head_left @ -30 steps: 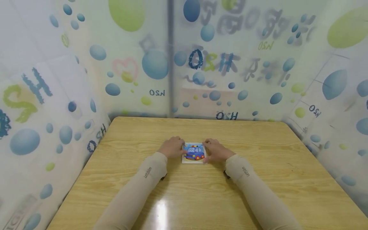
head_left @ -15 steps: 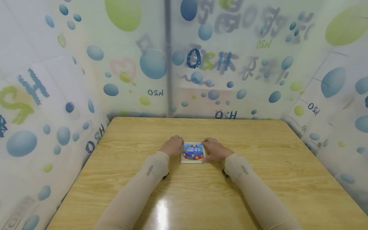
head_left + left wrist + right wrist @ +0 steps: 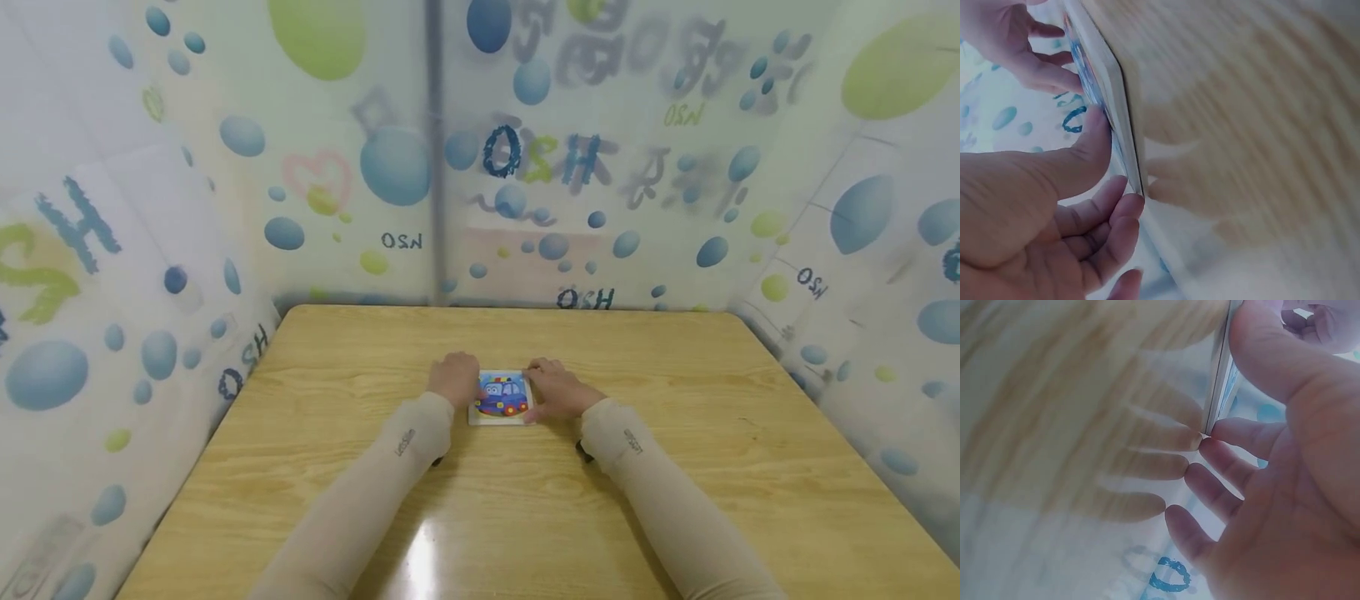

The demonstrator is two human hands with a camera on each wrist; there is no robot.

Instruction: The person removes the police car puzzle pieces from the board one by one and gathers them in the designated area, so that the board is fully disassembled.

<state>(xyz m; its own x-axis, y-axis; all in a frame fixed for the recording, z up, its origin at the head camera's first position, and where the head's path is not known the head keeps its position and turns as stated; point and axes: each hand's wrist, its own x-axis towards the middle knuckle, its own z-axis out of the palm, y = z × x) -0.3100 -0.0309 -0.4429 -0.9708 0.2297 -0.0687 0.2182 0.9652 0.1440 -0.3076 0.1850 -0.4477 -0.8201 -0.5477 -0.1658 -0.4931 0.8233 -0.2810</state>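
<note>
A small white-edged picture board (image 3: 501, 398) with a cartoon blue car lies flat on the wooden table (image 3: 495, 517). My left hand (image 3: 454, 379) grips its left side; in the left wrist view the thumb (image 3: 1091, 140) rests on the printed face while the fingers curl at the far corner. On the right side, my right hand (image 3: 558, 390) holds the board between the thumb at the near part and the forefinger at the far corner. In the right wrist view its other fingertips (image 3: 1179, 519) touch the tabletop. The board's underside is hidden.
Printed curtains (image 3: 600, 167) with blue and green dots stand behind the table and along both sides. The table's far edge (image 3: 510, 308) runs just in front of the back curtain. A light glare (image 3: 422, 558) shows on the near tabletop.
My left hand has turned slightly, its wrist and sleeve shifting to the right. The right hand keeps its place at the board. The whole head view has drifted a little leftward.
</note>
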